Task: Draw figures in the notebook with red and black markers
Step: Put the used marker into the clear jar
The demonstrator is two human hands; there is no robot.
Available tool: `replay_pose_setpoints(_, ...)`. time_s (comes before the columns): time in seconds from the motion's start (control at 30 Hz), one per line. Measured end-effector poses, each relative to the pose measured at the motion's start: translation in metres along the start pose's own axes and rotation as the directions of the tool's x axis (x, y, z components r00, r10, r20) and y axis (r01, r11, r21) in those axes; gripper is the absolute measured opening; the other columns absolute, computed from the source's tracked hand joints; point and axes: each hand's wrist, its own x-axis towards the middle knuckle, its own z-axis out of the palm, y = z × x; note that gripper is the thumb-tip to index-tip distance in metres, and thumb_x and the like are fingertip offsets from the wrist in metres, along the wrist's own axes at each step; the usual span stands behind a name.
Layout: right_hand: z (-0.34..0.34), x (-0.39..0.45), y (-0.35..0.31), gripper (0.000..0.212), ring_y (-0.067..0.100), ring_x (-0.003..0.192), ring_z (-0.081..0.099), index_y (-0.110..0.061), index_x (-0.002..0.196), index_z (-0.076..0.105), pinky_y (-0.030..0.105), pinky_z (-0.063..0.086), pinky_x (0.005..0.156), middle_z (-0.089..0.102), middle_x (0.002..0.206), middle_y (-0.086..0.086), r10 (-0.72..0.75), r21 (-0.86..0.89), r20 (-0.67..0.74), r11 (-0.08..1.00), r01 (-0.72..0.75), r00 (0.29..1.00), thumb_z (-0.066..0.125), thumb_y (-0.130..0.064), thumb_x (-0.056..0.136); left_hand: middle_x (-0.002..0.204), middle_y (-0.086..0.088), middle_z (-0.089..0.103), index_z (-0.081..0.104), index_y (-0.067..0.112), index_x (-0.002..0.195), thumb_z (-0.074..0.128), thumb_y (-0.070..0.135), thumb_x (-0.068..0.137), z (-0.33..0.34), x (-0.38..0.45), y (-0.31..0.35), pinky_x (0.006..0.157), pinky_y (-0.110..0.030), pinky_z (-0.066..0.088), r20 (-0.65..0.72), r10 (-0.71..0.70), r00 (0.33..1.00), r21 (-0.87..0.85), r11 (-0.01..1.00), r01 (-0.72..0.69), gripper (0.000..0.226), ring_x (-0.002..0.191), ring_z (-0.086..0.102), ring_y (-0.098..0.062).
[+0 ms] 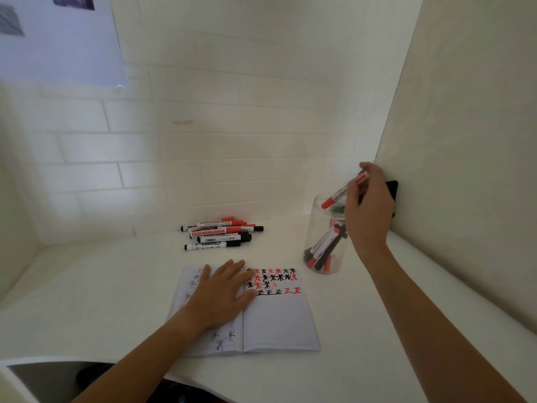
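Note:
An open notebook (pixel 279 318) lies on the white desk, its right page filled at the top with rows of red and black star figures and characters. My left hand (pixel 223 295) rests flat across the spine with straight fingers. My right hand (pixel 369 210) holds a capped red marker (pixel 337 196) over the mouth of a clear plastic jar (pixel 312 228). The red cap points down and left into the jar opening. Several red and black markers stand inside the jar.
A pile of several red and black markers (pixel 220 232) lies behind the notebook near the tiled wall. A black object (pixel 392 189) sits against the right wall behind my right hand. The desk's front edge (pixel 43 362) runs at lower left.

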Motion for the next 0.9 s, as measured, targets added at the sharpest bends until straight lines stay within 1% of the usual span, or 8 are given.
replay_pose_setpoints(0.13, 0.019, 0.002, 0.021, 0.014, 0.025, 0.075, 0.066, -0.018, 0.109, 0.063, 0.045, 0.057, 0.078, 0.067, 0.078, 0.005, 0.082, -0.299, 0.350, 0.954, 0.028, 0.933, 0.051, -0.024, 0.103, 0.167, 0.015, 0.010, 0.021, 0.045, 0.156, -0.012, 0.086, 0.075, 0.004, -0.001, -0.001, 0.123, -0.053, -0.008, -0.025, 0.007, 1.000, -0.015, 1.000, -0.008, 0.096, 0.154, -0.001, -0.009)
replay_pose_setpoints(0.23, 0.024, -0.004, 0.024, 0.050, 0.023, 0.081, 0.052, -0.017, 0.072, 0.063, 0.039, 0.040, 0.085, 0.057, 0.065, 0.001, 0.075, -0.471, 0.471, 0.864, 0.178, 0.879, 0.032, -0.040, 0.105, 0.167, 0.015, 0.007, 0.017, 0.045, 0.156, -0.013, 0.085, 0.074, 0.005, -0.001, -0.002, 0.123, -0.052, -0.009, -0.008, 0.009, 1.000, -0.011, 1.000, -0.009, 0.096, 0.154, -0.004, -0.009)
replay_pose_setpoints(0.33, 0.027, -0.009, 0.025, 0.062, 0.020, 0.093, 0.048, -0.021, 0.073, 0.073, 0.042, 0.032, 0.101, 0.066, 0.075, 0.002, 0.094, -0.551, 0.535, 0.792, 0.263, 0.839, 0.033, -0.055, 0.105, 0.167, 0.015, 0.006, 0.016, 0.045, 0.157, -0.012, 0.083, 0.075, 0.003, -0.001, -0.002, 0.123, -0.051, -0.010, 0.000, 0.007, 1.000, -0.010, 1.000, -0.007, 0.095, 0.154, -0.004, -0.009)
replay_pose_setpoints(0.47, 0.028, -0.018, 0.031, 0.040, 0.026, 0.089, 0.058, -0.015, 0.089, 0.072, 0.044, 0.036, 0.096, 0.069, 0.082, 0.004, -0.051, -0.501, 0.465, 0.808, 0.310, 0.884, 0.052, -0.047, 0.100, 0.164, 0.015, 0.016, 0.024, 0.046, 0.154, 0.001, 0.085, 0.081, 0.002, 0.001, -0.003, 0.124, -0.052, -0.002, -0.005, 0.005, 1.000, -0.025, 1.000, -0.005, 0.085, 0.152, 0.008, -0.010)
replay_pose_setpoints(0.57, 0.032, -0.029, 0.025, 0.019, 0.028, 0.093, 0.062, -0.012, 0.103, 0.066, 0.044, 0.043, 0.091, 0.068, 0.098, 0.006, -0.238, -0.394, 0.339, 0.842, 0.368, 0.910, 0.062, -0.029, 0.096, 0.150, 0.015, 0.040, 0.043, 0.047, 0.143, 0.019, 0.072, 0.090, 0.001, 0.008, -0.011, 0.120, -0.048, 0.019, -0.110, 0.030, 0.993, -0.045, 0.998, -0.035, 0.064, 0.140, 0.034, -0.011)
replay_pose_setpoints(0.67, 0.042, -0.042, 0.009, 0.011, 0.024, 0.093, 0.059, -0.007, 0.100, 0.066, 0.034, 0.047, 0.085, 0.064, 0.101, 0.008, -0.491, -0.176, 0.263, 0.822, 0.542, 0.830, 0.062, -0.008, 0.090, 0.133, 0.019, 0.047, 0.052, 0.046, 0.134, 0.032, 0.062, 0.096, 0.007, 0.014, -0.018, 0.113, -0.043, 0.029, -0.194, 0.059, 0.979, -0.076, 0.994, -0.075, 0.046, 0.126, 0.041, -0.005)
replay_pose_setpoints(0.77, 0.069, -0.062, -0.001, 0.013, 0.017, 0.089, 0.059, -0.007, 0.099, 0.067, 0.025, 0.050, 0.080, 0.065, 0.100, 0.005, -0.496, 0.030, 0.411, 0.846, 0.533, 0.765, 0.062, -0.001, 0.089, 0.133, 0.020, 0.045, 0.052, 0.046, 0.134, 0.034, 0.060, 0.097, 0.012, 0.015, -0.019, 0.114, -0.037, 0.025, -0.218, 0.068, 0.974, -0.094, 0.992, -0.090, 0.043, 0.126, 0.039, -0.003)
replay_pose_setpoints(0.9, 0.122, -0.092, 0.007, 0.023, 0.014, 0.111, 0.057, -0.016, 0.122, 0.066, 0.032, 0.052, 0.096, 0.064, 0.123, -0.001, -0.289, 0.031, 0.717, 0.923, 0.384, 0.635, 0.054, -0.014, 0.101, 0.137, 0.020, 0.044, 0.050, 0.046, 0.136, 0.034, 0.062, 0.096, 0.009, 0.013, -0.016, 0.115, -0.032, 0.019, -0.210, 0.048, 0.976, -0.111, 0.991, -0.072, 0.046, 0.130, 0.036, -0.002)
